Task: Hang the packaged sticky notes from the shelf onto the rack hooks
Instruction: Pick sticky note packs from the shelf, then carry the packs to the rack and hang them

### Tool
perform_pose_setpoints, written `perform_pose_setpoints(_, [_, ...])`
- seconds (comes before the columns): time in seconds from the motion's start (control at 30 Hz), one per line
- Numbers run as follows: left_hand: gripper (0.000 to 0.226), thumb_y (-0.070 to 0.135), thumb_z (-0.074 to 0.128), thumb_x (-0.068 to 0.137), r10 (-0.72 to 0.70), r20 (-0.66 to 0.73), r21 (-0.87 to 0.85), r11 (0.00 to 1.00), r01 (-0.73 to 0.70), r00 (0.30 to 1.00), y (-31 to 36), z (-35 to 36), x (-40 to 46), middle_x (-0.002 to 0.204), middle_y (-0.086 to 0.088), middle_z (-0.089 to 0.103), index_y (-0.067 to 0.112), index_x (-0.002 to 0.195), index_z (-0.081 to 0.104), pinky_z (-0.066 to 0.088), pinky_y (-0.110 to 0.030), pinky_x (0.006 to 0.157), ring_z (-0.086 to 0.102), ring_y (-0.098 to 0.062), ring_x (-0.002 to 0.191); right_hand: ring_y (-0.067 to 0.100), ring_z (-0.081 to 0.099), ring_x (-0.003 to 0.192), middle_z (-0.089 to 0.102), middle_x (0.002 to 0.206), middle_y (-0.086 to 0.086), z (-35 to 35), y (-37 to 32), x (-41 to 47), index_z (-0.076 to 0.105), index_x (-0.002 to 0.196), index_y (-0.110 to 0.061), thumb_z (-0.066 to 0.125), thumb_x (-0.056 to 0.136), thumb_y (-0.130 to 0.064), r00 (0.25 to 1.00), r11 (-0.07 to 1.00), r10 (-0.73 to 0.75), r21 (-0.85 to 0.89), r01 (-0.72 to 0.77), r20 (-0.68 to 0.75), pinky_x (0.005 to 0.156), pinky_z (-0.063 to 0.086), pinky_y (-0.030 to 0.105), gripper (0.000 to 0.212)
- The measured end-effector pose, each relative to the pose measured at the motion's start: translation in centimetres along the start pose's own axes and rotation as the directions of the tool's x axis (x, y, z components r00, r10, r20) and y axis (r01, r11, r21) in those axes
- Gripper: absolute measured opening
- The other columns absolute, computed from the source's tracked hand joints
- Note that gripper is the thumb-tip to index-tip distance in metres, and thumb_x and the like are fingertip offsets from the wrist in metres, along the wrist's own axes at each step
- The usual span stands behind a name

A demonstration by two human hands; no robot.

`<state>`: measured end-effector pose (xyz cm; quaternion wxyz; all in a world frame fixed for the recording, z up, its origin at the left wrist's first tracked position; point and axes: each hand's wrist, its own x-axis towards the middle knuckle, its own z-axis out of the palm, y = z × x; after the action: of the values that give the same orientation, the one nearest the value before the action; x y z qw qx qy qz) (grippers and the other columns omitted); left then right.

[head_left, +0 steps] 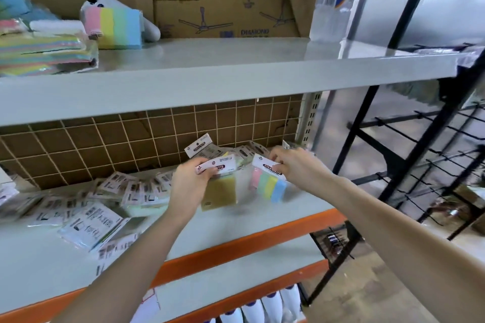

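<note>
Grey shelf [236, 220] under me: just above it my left hand [190, 183] pinches a yellow pack [220, 195] by its card header, my right hand [291, 165] a striped pack [270, 186] likewise; light, slippery film, so I'd hold the stiff header near its hole

Both forearms and hands [189, 183] are bare, no sleeves showing.

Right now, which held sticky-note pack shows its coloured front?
The pack in the right hand: pink, green, yellow and blue stripes show. The left hand grips a plain yellowish pack.
</note>
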<state>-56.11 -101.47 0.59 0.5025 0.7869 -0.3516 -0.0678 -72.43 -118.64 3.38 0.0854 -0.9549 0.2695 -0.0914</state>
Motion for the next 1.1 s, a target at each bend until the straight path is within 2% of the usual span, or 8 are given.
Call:
perform_pose_setpoints(0.07, [0.014,0.018,0.064,0.087,0.038,0.020,-0.002,0.999,-0.038,0.999,1.7,1.1,-0.2,0.075,0.011,0.062,0.024,0.074,0.063,0.042,-0.028,0.065,0.057,-0.007,0.076,0.029,0.060,0.094,0.068,0.099,0.005,-1.5,1.4,-1.3,0.052,0.100,-0.024,0.053,0.095,-0.024,0.999,1.000,0.000,-0.004,0.000,-0.035,0.074,0.050,0.040,0.005])
perform_pose_setpoints(0.13, [0.017,0.021,0.059,0.090,0.089,0.025,0.021,0.996,-0.090,0.996,3.8,2.4,-0.5,0.073,0.012,0.061,0.024,0.074,0.063,0.040,-0.020,0.063,0.055,0.000,0.073,0.028,0.061,0.090,0.070,0.093,0.003,-3.3,2.8,-2.8,0.056,0.095,-0.021,0.054,0.094,-0.020,0.997,1.000,-0.002,0.018,0.003,-0.080,0.074,0.049,0.041,0.002])
perform_pose_setpoints(0.2, [0.019,0.020,0.058,0.090,0.142,0.030,0.016,0.990,-0.143,0.989,6.2,3.8,-0.9,0.071,0.016,0.059,0.024,0.072,0.062,0.035,-0.010,0.058,0.054,0.004,0.070,0.026,0.063,0.088,0.071,0.092,0.004,-4.9,4.3,-4.5,0.063,0.096,-0.016,0.056,0.093,-0.017,0.990,0.998,0.008,0.069,0.001,-0.138,0.074,0.049,0.038,0.007])
perform_pose_setpoints(0.3, [0.018,0.016,0.060,0.087,0.235,0.032,-0.030,0.972,-0.234,0.971,10.1,6.6,-2.4,0.071,0.014,0.063,0.019,0.071,0.067,0.035,-0.007,0.061,0.054,0.008,0.076,0.021,0.065,0.087,0.072,0.092,0.003,-7.3,7.1,-7.5,0.068,0.095,-0.014,0.058,0.092,-0.017,0.971,0.995,-0.017,0.089,0.039,-0.238,0.070,0.045,0.028,0.010])
perform_pose_setpoints(0.5, [0.020,0.021,0.060,0.088,0.269,0.017,-0.060,0.962,-0.268,0.963,17.7,13.1,-6.7,0.068,0.014,0.064,0.030,0.070,0.064,0.040,-0.021,0.059,0.057,-0.001,0.070,0.017,0.061,0.090,0.069,0.095,-0.004,-11.9,13.9,-13.8,0.070,0.092,-0.017,0.058,0.092,-0.024,0.949,0.984,0.027,0.174,0.029,-0.313,0.081,0.047,0.035,0.013])
perform_pose_setpoints(0.83, [0.020,0.022,0.061,0.090,0.330,0.174,-0.282,0.919,-0.275,0.928,27.6,23.8,-11.7,0.065,-0.005,0.067,0.015,0.074,0.070,0.040,-0.029,0.061,0.059,-0.014,0.062,0.011,0.058,0.084,0.063,0.085,-0.011,-17.5,24.8,-22.6,0.072,0.086,-0.015,0.064,0.087,-0.016,0.912,0.976,0.062,0.216,0.030,-0.405,0.081,0.048,0.035,0.008])
perform_pose_setpoints(0.97, [0.016,0.024,0.061,0.092,0.359,0.226,-0.346,0.899,-0.270,0.906,30.9,27.9,-12.3,0.067,0.002,0.068,0.022,0.078,0.069,0.041,-0.014,0.057,0.058,0.000,0.059,0.008,0.057,0.080,0.056,0.079,-0.021,-19.1,28.7,-24.6,0.072,0.087,-0.013,0.067,0.086,-0.015,0.883,0.974,0.094,0.225,0.013,-0.460,0.080,0.050,0.034,0.005])
perform_pose_setpoints(1.1, [0.017,0.027,0.061,0.091,0.430,0.233,-0.315,0.882,-0.351,0.872,33.6,31.9,-11.3,0.065,0.009,0.067,0.027,0.076,0.068,0.040,-0.010,0.057,0.059,0.003,0.063,0.012,0.063,0.085,0.064,0.086,-0.012,-20.3,32.8,-25.3,0.070,0.086,-0.015,0.069,0.085,-0.013,0.856,0.963,0.137,0.270,0.003,-0.499,0.080,0.052,0.036,0.003])
